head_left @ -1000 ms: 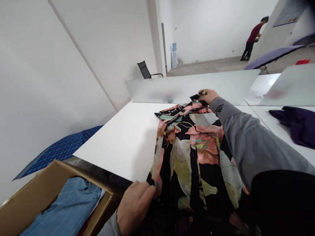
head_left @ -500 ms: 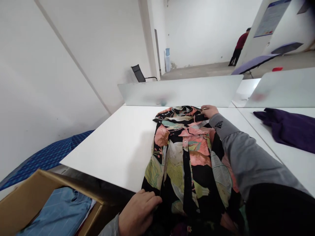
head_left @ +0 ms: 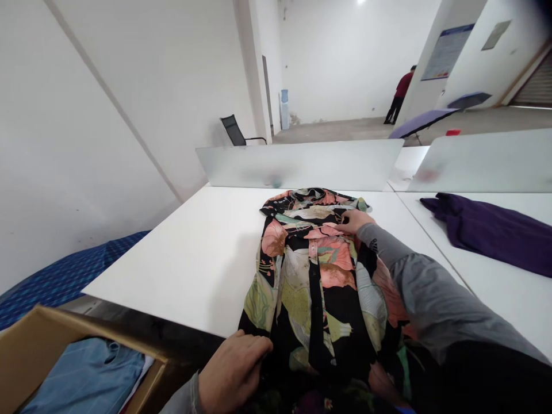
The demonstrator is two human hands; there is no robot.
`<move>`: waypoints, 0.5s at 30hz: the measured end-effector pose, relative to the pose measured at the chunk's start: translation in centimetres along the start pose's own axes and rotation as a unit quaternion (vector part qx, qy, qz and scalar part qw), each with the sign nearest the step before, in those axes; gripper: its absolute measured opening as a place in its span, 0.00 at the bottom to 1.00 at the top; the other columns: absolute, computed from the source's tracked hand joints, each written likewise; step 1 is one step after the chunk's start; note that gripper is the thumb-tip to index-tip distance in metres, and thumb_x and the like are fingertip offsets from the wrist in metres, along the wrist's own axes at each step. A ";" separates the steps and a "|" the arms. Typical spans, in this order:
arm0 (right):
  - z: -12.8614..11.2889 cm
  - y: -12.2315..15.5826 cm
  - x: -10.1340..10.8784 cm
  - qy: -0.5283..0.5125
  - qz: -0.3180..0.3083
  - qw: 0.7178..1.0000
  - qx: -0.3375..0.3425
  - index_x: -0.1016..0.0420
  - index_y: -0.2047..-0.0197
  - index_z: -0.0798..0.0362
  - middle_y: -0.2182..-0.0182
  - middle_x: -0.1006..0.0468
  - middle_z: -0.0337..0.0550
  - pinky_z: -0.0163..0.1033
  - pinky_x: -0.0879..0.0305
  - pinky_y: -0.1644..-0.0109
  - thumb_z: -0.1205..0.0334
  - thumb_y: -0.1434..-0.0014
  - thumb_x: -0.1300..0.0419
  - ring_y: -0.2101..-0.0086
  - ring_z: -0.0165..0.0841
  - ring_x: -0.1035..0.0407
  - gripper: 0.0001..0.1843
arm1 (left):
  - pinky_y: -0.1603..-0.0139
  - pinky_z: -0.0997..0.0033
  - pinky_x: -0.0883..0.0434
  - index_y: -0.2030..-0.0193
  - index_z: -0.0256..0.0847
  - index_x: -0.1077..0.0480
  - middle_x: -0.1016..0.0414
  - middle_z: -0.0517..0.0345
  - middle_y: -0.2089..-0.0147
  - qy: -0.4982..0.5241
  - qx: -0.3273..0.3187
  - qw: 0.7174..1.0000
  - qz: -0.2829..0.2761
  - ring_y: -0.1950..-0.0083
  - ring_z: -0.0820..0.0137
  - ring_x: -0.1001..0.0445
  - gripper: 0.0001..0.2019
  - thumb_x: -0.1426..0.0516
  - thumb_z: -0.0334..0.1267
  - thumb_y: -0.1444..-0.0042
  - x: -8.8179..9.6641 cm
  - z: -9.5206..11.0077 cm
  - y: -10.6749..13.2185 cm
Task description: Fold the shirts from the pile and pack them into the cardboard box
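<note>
A long-sleeved shirt (head_left: pixel 297 287) with a black, pink and green floral print lies spread on the white table (head_left: pixel 172 247), its collar at the far end. My left hand (head_left: pixel 235 368) is closed on the cloth at the shirt's near left edge, thumb and fingers pressed together. Farther away, my right hand (head_left: pixel 356 221) pinches the fabric on the upper right, just below the collar and shoulder. The near end of the shirt falls into dark shadow by my body and is hard to make out.
A purple garment (head_left: pixel 487 230) lies on the table to the right. Below left stands a cardboard box (head_left: pixel 26 339) with a folded blue garment (head_left: pixel 86 379) inside. Frosted dividers (head_left: pixel 302 164) line the far edge. A person in red (head_left: pixel 401 92) stands in the background.
My right hand has moved from the shirt's far right shoulder nearer and inward, onto cloth below the collar. My left hand stays at the near left edge. The view has shifted slightly.
</note>
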State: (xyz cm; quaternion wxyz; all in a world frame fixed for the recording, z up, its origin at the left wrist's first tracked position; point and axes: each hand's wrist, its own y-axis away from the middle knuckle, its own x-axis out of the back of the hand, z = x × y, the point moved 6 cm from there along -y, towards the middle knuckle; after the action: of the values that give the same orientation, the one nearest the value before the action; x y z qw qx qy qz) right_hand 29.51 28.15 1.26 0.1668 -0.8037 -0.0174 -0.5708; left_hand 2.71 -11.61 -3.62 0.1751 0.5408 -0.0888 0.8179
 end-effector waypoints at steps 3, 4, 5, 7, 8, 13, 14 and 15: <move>-2.2 -0.7 0.5 -0.025 0.023 0.999 -0.014 0.22 0.70 0.56 0.69 0.22 0.50 0.40 0.36 0.58 0.58 0.50 0.36 0.63 0.40 0.29 0.09 | 0.54 0.65 0.32 0.52 0.48 0.37 0.25 0.62 0.60 -0.005 0.001 1.000 0.018 0.59 0.67 0.27 0.20 0.51 0.22 0.49 -0.1 -0.2 0.2; -2.9 -1.3 1.0 -0.034 0.042 0.998 -0.016 0.22 0.67 0.57 0.68 0.22 0.50 0.40 0.36 0.57 0.58 0.47 0.39 0.63 0.39 0.29 0.11 | 0.54 0.65 0.32 0.51 0.48 0.38 0.25 0.62 0.59 -0.008 0.000 1.000 0.022 0.59 0.67 0.27 0.21 0.51 0.22 0.50 -0.2 -0.2 0.3; -3.5 -2.0 1.6 -0.044 0.060 0.997 -0.016 0.22 0.61 0.57 0.66 0.21 0.49 0.39 0.36 0.58 0.57 0.43 0.43 0.63 0.37 0.29 0.13 | 0.55 0.65 0.32 0.51 0.48 0.38 0.24 0.62 0.59 -0.011 -0.001 1.000 0.024 0.59 0.66 0.27 0.22 0.51 0.21 0.50 -0.1 -0.2 0.4; -3.7 -3.2 2.9 -0.070 0.097 0.992 -0.033 0.25 0.52 0.55 0.63 0.21 0.46 0.37 0.35 0.60 0.56 0.38 0.51 0.64 0.35 0.29 0.19 | 0.57 0.65 0.32 0.50 0.48 0.39 0.24 0.62 0.58 -0.016 -0.003 1.000 0.022 0.59 0.66 0.26 0.24 0.52 0.21 0.51 -0.1 -0.2 0.5; -3.4 -3.5 3.4 -0.079 0.110 0.989 -0.051 0.26 0.50 0.55 0.63 0.21 0.45 0.37 0.34 0.62 0.57 0.37 0.52 0.64 0.34 0.28 0.20 | 0.57 0.65 0.32 0.50 0.48 0.39 0.24 0.62 0.58 -0.018 -0.002 1.000 0.019 0.59 0.66 0.26 0.24 0.52 0.21 0.51 -0.2 -0.3 0.6; 1.6 -1.1 3.1 -0.049 0.094 0.982 -0.153 0.21 0.67 0.58 0.73 0.23 0.49 0.40 0.35 0.64 0.64 0.49 0.41 0.66 0.42 0.27 0.09 | 0.53 0.63 0.31 0.50 0.48 0.38 0.24 0.61 0.57 -0.021 0.003 1.000 -0.001 0.58 0.66 0.26 0.23 0.52 0.21 0.51 -0.6 -0.4 0.8; 2.6 -0.3 2.9 -0.036 0.086 0.981 -0.167 0.21 0.69 0.58 0.74 0.23 0.51 0.41 0.36 0.64 0.66 0.51 0.40 0.65 0.43 0.27 0.07 | 0.53 0.63 0.32 0.51 0.47 0.37 0.24 0.61 0.58 -0.024 0.004 1.000 -0.010 0.58 0.66 0.26 0.23 0.51 0.21 0.52 -0.7 -0.4 0.9; 3.4 0.6 2.7 -0.023 0.080 0.980 -0.179 0.21 0.70 0.58 0.73 0.22 0.53 0.42 0.36 0.63 0.67 0.52 0.40 0.65 0.45 0.27 0.07 | 0.52 0.63 0.32 0.53 0.47 0.36 0.24 0.61 0.59 -0.028 0.004 0.999 -0.023 0.58 0.66 0.26 0.22 0.51 0.21 0.52 -0.8 -0.5 0.9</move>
State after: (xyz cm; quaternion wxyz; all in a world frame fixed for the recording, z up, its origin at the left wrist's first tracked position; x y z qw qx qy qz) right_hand 33.65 28.11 2.64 0.0646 -0.8326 0.1453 -0.5306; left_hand 2.24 -12.42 -4.46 0.1891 0.5658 -0.0773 0.7988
